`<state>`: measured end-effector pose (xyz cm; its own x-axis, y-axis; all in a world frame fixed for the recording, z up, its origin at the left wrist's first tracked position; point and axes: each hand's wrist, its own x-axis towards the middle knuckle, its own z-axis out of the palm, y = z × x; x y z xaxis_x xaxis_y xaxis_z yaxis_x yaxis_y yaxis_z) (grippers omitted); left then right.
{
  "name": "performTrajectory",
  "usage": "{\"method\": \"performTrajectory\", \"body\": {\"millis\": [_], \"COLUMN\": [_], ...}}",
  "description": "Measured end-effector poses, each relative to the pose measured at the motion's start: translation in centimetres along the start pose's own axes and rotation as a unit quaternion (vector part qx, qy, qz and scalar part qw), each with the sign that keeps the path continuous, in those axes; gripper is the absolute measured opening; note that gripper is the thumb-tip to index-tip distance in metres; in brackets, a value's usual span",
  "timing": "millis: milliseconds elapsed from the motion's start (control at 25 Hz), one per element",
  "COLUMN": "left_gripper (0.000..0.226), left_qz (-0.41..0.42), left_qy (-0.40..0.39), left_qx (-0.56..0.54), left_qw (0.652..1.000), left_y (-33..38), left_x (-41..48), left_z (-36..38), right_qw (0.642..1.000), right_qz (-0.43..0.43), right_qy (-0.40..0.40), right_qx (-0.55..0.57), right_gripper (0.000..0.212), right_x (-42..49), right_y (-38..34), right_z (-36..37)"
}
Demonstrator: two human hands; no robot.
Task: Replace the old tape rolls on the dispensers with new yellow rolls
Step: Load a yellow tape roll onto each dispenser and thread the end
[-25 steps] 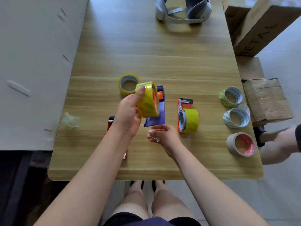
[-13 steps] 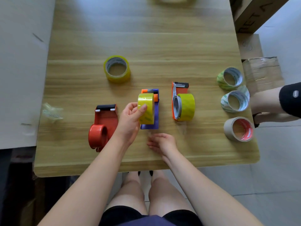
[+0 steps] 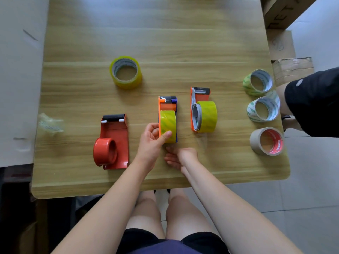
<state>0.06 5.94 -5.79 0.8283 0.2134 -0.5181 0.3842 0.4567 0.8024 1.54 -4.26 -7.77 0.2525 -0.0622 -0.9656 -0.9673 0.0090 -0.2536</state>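
Note:
My left hand (image 3: pixel 151 142) grips a yellow tape roll (image 3: pixel 167 123), thumb on its near face and fingers behind it. The roll sits on the purple-and-orange dispenser (image 3: pixel 167 103), which stands on the wooden table (image 3: pixel 165 43). My right hand (image 3: pixel 180 157) lies just below the dispenser's near end, fingers relaxed and holding nothing. To the right, an orange dispenser (image 3: pixel 200 94) carries another yellow roll (image 3: pixel 207 116). A red dispenser (image 3: pixel 113 136) lies at the left with a bare hub. A spare yellow roll (image 3: pixel 126 72) lies flat further back.
Three used rolls line the table's right edge: two green-and-white ones (image 3: pixel 257 82) (image 3: pixel 263 109) and a brown one (image 3: pixel 266 141). Crumpled clear tape (image 3: pixel 50 123) lies at the left edge. Cardboard boxes (image 3: pixel 291 70) and another person's leg (image 3: pixel 311 101) are on the right.
My left hand has brought the yellow roll and its purple dispenser down from mid-air to the table. My right hand stayed close below it. The camera tilted downward.

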Motion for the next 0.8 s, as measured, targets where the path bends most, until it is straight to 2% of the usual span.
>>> {"method": "performTrajectory", "body": {"millis": [160, 280, 440, 520, 640, 800], "left_gripper": [0.022, 0.023, 0.033, 0.045, 0.060, 0.060], "left_qz": [0.004, 0.001, -0.019, -0.041, -0.066, -0.065], "left_qy": [0.022, 0.044, 0.074, 0.070, 0.064, 0.090], "left_qx": [0.012, 0.032, 0.065, 0.099, 0.160, 0.218], "left_qw": [1.000, 0.999, 0.995, 0.992, 0.983, 0.970], "left_y": [-0.4, -0.3, 0.4, 1.0, 2.2, 4.0], "left_x": [-0.1, -0.1, -0.1, -0.2, -0.2, -0.2], "left_z": [0.2, 0.4, 0.5, 0.8, 1.0, 0.9], "right_qw": [1.000, 0.998, 0.996, 0.991, 0.966, 0.920], "right_qz": [0.003, -0.001, 0.048, 0.052, 0.009, -0.083], "right_qy": [0.015, 0.028, 0.013, 0.002, 0.016, 0.014], "right_qx": [-0.012, -0.049, -0.069, -0.121, -0.257, -0.383], "right_gripper": [0.019, 0.031, 0.040, 0.036, 0.028, 0.016], "right_x": [0.2, 0.3, -0.2, -0.5, -0.4, -1.6], "right_y": [0.0, 0.9, 3.3, 4.2, 3.7, 0.2], "right_z": [-0.2, -0.6, -1.9, -2.5, -2.9, -2.9]}}
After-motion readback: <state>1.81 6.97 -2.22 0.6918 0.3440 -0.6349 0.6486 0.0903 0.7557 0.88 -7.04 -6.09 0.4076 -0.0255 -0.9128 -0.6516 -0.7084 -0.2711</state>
